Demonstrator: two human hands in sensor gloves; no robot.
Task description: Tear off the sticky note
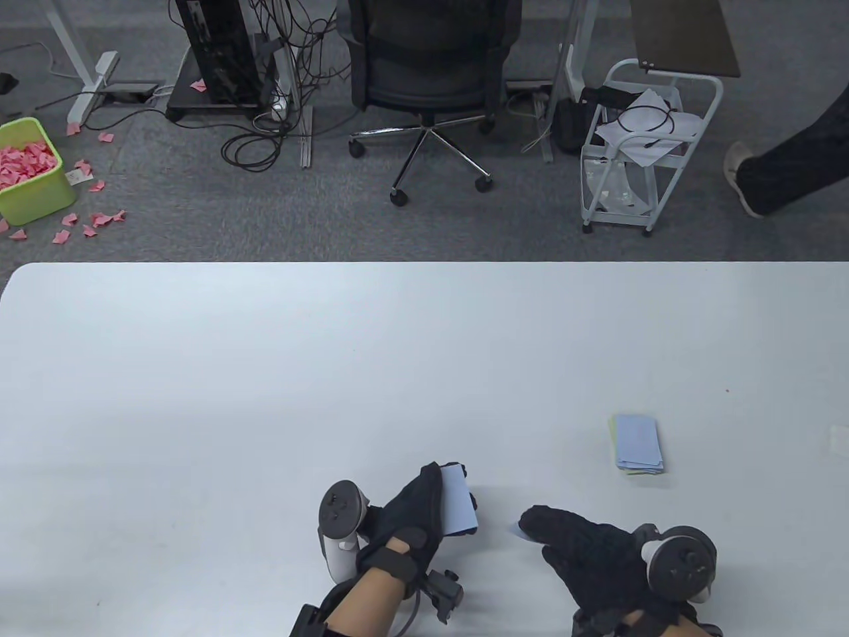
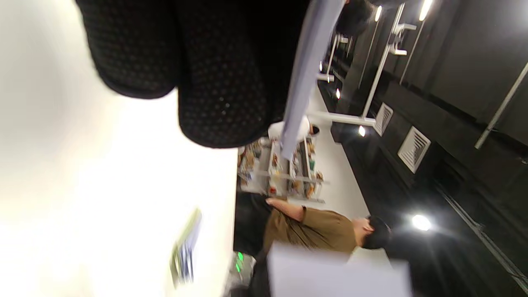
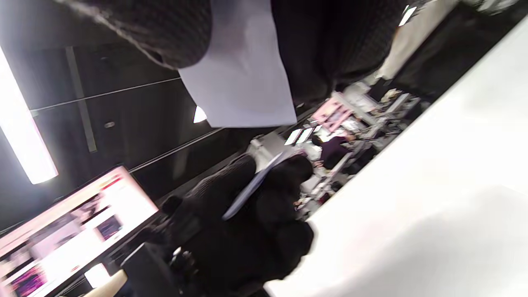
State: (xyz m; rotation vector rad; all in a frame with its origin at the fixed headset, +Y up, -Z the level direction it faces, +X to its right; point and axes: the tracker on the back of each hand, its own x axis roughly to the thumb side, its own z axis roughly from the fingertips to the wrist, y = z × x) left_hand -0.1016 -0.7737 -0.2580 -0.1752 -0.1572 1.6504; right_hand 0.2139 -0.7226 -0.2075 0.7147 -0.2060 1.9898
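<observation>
The sticky note (image 3: pixel 239 82) looked already torn free, pinched in the right hand (image 1: pixel 584 551); the left hand (image 1: pixel 411 517) gripped the pad (image 1: pixel 459 507).

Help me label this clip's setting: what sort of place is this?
Probably an office or lab workspace: a black swivel chair on grey carpet, a computer tower with tangled cables, and a white table where the gloved hands work.

Right wrist view: monitor (image 3: pixel 70 222) blurred (text unreadable); left wrist view: table pad (image 2: pixel 185 247) smeared.
</observation>
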